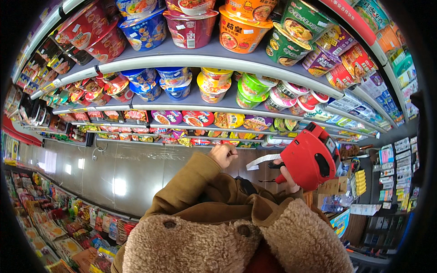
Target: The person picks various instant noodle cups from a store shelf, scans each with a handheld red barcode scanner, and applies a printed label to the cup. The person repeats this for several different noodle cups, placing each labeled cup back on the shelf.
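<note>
A red price labeling gun is in my right hand, whose fingers wrap around its handle. From the gun's front curls a strip of white label paper, its free end pointing left. My left hand hangs over the floor, left of the strip and apart from it. Its fingers are curled in, and nothing shows between them. Ahead stand stacked instant noodle cups, among them an orange cup, a dark red cup and a blue cup. Small white stickers sit on several of them.
Shelf tiers with pale front rails curve across the front. Behind me to the left lies a display of packaged snacks. Cardboard boxes and bottles stand close by at right. The floor is dark and shiny.
</note>
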### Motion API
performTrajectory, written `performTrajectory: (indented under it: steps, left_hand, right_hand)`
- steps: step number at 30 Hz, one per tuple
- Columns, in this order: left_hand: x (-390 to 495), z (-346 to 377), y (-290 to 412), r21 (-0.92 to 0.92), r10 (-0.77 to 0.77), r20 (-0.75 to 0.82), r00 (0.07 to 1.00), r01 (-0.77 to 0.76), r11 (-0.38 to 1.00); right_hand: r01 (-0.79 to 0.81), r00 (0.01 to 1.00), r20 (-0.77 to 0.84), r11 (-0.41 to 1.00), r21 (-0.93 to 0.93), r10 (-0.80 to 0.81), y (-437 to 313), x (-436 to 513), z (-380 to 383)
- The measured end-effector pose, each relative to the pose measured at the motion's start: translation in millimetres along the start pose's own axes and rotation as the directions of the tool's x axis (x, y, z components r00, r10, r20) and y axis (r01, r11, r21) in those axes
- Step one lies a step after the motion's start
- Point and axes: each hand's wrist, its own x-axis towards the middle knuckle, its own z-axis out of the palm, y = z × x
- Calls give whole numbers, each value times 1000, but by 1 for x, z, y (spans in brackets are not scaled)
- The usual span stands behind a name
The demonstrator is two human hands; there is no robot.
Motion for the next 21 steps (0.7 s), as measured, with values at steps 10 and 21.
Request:
performTrajectory:
  steps: [10, 21]
  left_hand:
    - [-18, -11, -14, -17, 35, 127, 991, -33, 999]
    - [-24, -12, -19, -85, 69, 112, 991, -60, 995]
  right_hand:
    - [-121, 992, -31, 990, 68, 123, -8, -19, 31]
    - [-167, 986, 13, 976, 138, 167, -24, -20, 45]
